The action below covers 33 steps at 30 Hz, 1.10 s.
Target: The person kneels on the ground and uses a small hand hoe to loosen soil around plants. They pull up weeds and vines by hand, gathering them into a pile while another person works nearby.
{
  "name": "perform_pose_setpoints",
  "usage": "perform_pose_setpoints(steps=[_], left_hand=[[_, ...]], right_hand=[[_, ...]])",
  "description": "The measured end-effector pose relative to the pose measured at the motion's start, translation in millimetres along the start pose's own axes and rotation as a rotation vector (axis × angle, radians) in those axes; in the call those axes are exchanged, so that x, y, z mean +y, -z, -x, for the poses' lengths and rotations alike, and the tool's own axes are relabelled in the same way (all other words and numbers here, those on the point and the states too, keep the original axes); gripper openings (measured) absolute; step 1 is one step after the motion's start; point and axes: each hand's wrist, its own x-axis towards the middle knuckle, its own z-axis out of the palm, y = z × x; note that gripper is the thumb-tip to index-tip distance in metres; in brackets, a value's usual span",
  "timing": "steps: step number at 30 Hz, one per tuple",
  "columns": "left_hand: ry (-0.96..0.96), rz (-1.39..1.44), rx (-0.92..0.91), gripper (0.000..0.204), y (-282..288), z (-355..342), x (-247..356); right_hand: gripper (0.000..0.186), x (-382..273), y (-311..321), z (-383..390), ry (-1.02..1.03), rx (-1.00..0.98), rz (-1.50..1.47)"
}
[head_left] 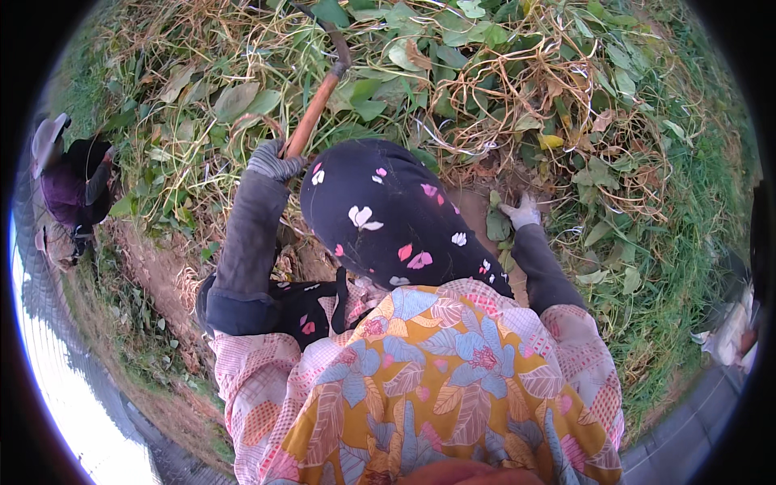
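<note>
My left hand (276,160), in a grey glove, is wrapped round the wooden handle of a sickle (318,103). Its dark curved blade points up and away into the vines, and the tip is partly lost at the upper edge. Beyond my right knee, my right hand (524,212) in a pale glove reaches down to the bare soil. Its thumb sticks out to the left, apart from the fingers, and I see nothing held in it. A green leaf (496,220) lies just left of that hand. Leafy vines (517,89), partly dried, spread in a tangle ahead of both hands.
My bent knee in dark flowered cloth (380,210) stands between my arms. At the far left, a person (77,174) in a pale hat crouches by the vines. Grass (671,267) runs along the right, with a whitish sack-like thing (730,330) at the edge.
</note>
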Motion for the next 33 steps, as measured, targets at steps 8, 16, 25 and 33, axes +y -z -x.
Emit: perform_pose_setpoints(steps=[8,16,25,33], left_hand=[[-0.013,0.251,0.183,0.036,41,36,-29],[0.1,0.069,0.211,0.05,21,6,-102],[0.229,0.182,0.214,0.06,10,24,-39],[0.105,0.112,0.464,0.04,26,24,-13]], right_hand=[[0.051,39,-3,-69,-0.366,-0.118,-0.487],[0.048,-28,119,-70,-0.036,-0.246,0.228],[0.03,-197,108,-54,0.392,-0.281,-0.556],[0.034,-247,23,-137,0.329,-0.111,-0.789]])
